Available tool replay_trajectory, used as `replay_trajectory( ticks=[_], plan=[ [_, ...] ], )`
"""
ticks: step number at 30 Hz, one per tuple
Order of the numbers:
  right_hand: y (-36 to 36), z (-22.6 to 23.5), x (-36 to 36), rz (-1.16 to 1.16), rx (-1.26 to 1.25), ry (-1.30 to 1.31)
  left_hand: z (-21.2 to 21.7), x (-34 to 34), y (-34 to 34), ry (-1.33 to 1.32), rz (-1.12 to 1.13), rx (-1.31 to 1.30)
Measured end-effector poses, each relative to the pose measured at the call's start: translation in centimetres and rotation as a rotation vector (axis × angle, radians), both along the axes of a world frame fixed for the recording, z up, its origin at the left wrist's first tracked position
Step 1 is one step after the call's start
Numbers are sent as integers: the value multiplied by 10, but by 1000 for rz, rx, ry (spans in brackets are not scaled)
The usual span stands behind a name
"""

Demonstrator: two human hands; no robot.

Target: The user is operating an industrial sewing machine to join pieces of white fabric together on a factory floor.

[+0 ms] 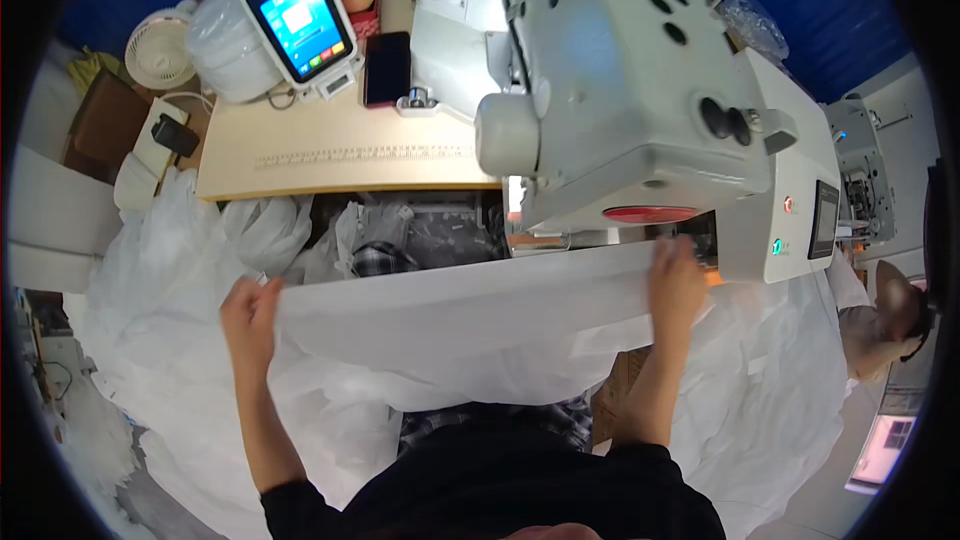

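Note:
A long piece of thin white fabric (450, 315) is stretched between my two hands, its top edge pulled nearly straight. My left hand (250, 315) pinches the fabric's left end, in front of the table's lower left part. Close under the head of a large white sewing machine (640, 90), my right hand (677, 285) grips the other end of the same edge. The right fingertips are a little blurred and lie beside the machine's working area. The rest of the cloth hangs in folds over my lap.
A pale table (350, 155) with a printed ruler carries a lit control screen (300, 15) and a dark phone (387, 70). A small fan (160, 50) stands at the far left. Heaps of white fabric (170, 300) flank me. Another person (890, 315) is at the right edge.

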State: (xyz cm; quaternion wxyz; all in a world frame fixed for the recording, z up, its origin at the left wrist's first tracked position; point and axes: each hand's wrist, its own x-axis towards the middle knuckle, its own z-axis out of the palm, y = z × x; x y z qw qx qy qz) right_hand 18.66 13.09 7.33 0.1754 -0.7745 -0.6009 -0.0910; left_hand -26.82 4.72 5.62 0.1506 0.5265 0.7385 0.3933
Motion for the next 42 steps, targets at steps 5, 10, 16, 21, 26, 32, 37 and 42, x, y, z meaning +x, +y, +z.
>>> replay_trajectory(
  ticks=[5,10,16,21,26,32,37,42],
  plan=[
    [20,-15,46,-83,57,-99,-30,18,60,-617,-12,-174],
    [30,-39,66,36,-339,-643,-77,0,-8,-251,-86,-296],
    [15,-54,70,-169,180,769,-71,-70,-133,1146,335,-229],
    [8,-70,92,102,474,738,-88,-139,-74,589,121,-724],
    [-40,-98,80,141,288,1708,-50,-96,-55,-840,-140,-301],
    [-86,-160,-68,522,-646,-129,-3,-28,-54,336,-157,38],
    [-54,-172,-1,492,-887,7,-65,-72,-64,-315,7,-401],
    [-183,-256,141,169,149,47,-116,-52,-78,-6,41,178]
  ],
)
